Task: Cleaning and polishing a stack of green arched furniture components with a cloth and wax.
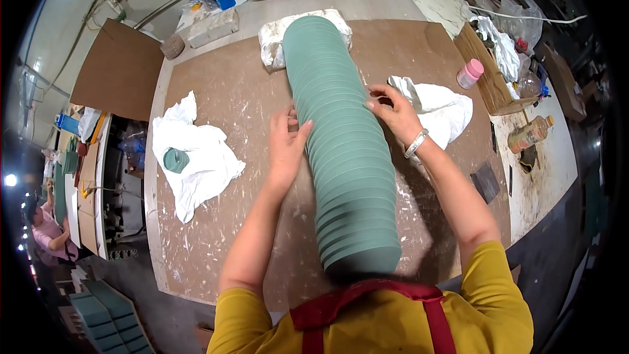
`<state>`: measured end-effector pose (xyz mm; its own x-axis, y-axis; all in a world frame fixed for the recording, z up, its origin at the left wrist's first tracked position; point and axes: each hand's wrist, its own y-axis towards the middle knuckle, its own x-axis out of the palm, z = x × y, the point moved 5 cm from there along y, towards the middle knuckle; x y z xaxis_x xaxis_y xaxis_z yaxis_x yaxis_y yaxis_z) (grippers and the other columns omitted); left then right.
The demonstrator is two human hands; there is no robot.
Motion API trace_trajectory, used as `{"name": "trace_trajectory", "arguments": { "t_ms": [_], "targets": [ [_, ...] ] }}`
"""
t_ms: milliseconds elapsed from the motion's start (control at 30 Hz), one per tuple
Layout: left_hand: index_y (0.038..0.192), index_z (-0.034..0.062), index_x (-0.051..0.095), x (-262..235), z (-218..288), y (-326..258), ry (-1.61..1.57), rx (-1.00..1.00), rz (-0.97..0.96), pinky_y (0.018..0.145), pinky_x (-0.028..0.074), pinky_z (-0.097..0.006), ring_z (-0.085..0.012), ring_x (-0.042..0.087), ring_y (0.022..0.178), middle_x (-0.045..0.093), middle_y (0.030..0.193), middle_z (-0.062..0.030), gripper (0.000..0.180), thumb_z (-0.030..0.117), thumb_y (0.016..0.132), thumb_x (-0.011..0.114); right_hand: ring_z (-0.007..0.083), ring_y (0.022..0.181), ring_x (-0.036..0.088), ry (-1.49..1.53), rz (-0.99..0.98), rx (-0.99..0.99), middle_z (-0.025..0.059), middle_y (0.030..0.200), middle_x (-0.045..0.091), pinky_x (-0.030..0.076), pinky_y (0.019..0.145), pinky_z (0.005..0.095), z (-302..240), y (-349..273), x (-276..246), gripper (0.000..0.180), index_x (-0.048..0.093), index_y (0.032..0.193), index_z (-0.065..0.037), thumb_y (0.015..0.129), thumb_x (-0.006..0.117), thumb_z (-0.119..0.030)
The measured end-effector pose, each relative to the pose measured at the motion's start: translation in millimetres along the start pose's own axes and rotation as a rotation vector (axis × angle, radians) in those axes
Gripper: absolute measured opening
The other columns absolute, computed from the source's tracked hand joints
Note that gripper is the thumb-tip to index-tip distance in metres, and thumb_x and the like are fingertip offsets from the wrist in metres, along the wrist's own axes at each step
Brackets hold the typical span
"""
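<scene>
A long row of stacked green discs [347,137] lies lengthwise before me, its near end close to my apron. Their thin edges overlap like ridges, and the near end is in shadow. My left hand [288,144] presses against the row's left side, thumb on the discs and fingers bent. On the opposite side, a little farther along, my right hand [396,115] is curled with its thumb and fingertips at the disc edges. Part of the left fingers is hidden behind the row. The far end rests against a white wrapped bundle [272,42].
Left on the brown board [255,98] lies a white cloth [213,151] with a small green roll [175,160]. Another white cloth [445,115] is at right, near a pink-capped bottle [470,73] and a wooden box [488,75]. A person [52,236] stands far left.
</scene>
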<state>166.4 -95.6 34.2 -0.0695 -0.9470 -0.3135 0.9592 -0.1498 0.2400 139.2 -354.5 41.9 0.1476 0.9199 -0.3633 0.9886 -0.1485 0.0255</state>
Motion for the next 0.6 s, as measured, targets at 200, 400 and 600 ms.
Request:
{"name": "trace_trajectory", "arguments": {
  "t_ms": [200,400,600],
  "targets": [
    [0.134,0.0071,0.055,0,4,10,0.084,0.043,-0.062,0.084,0.049,-0.034,-0.0222,0.053,0.099,0.051,0.118,-0.0112,0.048,0.02,0.089,0.067,0.0182,0.102,0.063,0.084,-0.032,-0.001,0.0114,0.112,0.067,0.048,0.088,0.0292,9,0,6,0.046,0.061,0.124,-0.006,0.091,0.065,-0.038],
    [0.135,0.0075,0.054,-4,8,13,0.121,0.046,-0.118,0.084,0.049,-0.033,-0.0222,0.053,0.098,0.05,0.114,-0.0118,0.049,0.021,0.089,0.068,0.0195,0.108,0.056,0.184,-0.106,-0.049,0.0126,0.124,0.058,0.046,0.095,0.0323,7,-8,11,0.054,0.053,0.133,-0.002,0.092,0.065,-0.035],
    [0.133,0.0082,0.056,-3,5,12,0.117,0.039,-0.081,0.085,0.05,-0.034,-0.0257,0.055,0.104,0.051,0.12,-0.0147,0.047,0.021,0.089,0.068,0.0226,0.112,0.056,0.219,-0.124,-0.011,0.013,0.127,0.055,0.046,0.096,0.0336,7,-7,10,0.055,0.052,0.134,-0.003,0.091,0.067,-0.034]
  ]
}}
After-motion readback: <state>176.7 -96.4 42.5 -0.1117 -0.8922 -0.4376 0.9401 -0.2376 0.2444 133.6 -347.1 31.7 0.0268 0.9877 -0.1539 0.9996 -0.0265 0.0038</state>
